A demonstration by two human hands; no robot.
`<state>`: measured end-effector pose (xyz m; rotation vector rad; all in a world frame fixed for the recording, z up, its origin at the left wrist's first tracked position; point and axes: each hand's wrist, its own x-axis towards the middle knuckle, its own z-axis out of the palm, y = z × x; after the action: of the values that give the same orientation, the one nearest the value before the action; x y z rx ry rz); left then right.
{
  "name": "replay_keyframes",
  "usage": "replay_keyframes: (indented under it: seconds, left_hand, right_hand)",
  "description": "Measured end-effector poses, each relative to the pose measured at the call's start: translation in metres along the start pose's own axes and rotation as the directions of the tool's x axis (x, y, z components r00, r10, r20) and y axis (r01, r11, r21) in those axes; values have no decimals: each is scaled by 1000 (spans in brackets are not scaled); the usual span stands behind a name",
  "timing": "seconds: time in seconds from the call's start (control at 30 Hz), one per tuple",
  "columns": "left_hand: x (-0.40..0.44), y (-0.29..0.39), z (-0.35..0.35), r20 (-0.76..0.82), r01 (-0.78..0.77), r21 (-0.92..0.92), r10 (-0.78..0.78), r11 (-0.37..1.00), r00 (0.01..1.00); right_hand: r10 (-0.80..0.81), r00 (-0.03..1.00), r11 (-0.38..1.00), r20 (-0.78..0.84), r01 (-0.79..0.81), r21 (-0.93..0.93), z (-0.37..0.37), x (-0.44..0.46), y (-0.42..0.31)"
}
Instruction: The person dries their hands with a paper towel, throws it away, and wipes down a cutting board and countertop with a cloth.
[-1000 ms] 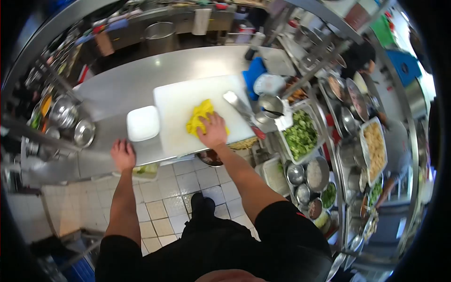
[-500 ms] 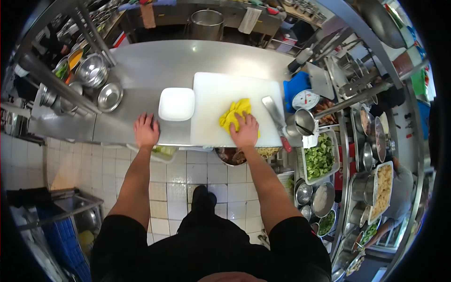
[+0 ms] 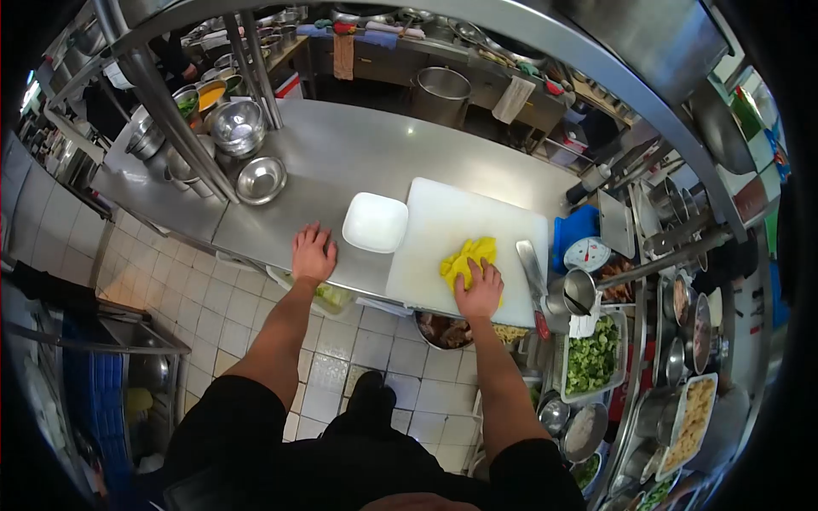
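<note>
From where I'm standing, a smooth steel table is shining, carrying a flat white cutting board. A white dish, square with rounded corners, is sitting at the board's left side, and a knife with a metal blade and red handle is lying along its right. The left hand is resting on bare steel near the front edge, its fingers parted. The right hand is lying over a yellow cloth on the board, fingers moderately spread and touching it. The cloth is looking bright and crumpled, bunching into uneven folds.
</note>
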<state>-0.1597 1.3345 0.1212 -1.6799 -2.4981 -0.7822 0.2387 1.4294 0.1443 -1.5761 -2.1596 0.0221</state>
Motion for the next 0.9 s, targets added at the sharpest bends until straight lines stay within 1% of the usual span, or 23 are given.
replay_keyframes:
  seconds: [0.1,0.17,0.27,0.47,0.63,0.77,0.9]
  left_hand:
    - [5,-7,8,-4,-3,41,3,999,1000]
    - [5,-9,11,-14,2,39,-2,999,1000]
    - [4,-1,2,11,33,28,-33,999,999]
    - [4,-3,4,11,27,41,-27,999,1000]
    - [3,-4,6,1,23,8,-23,1000,1000]
    - [2,0,1,8,53,-20,-53,998,999]
    - [2,-2,5,-18,26,15,-26,1000,1000]
  right_hand:
    - [-18,999,1000,-27,18,1,5,3,4]
    - [-23,999,1000,-43,23,2,8,3,4]
    - [-25,999,1000,-38,25,8,4,2,4]
    - [-21,999,999,-38,23,37,6,2,5]
    - [-15,999,999,-32,16,35,5,0,4]
    - [-26,998,999,-52,28,41,5,1,4]
    - [-28,999,998,-44,30,49,4,2,4]
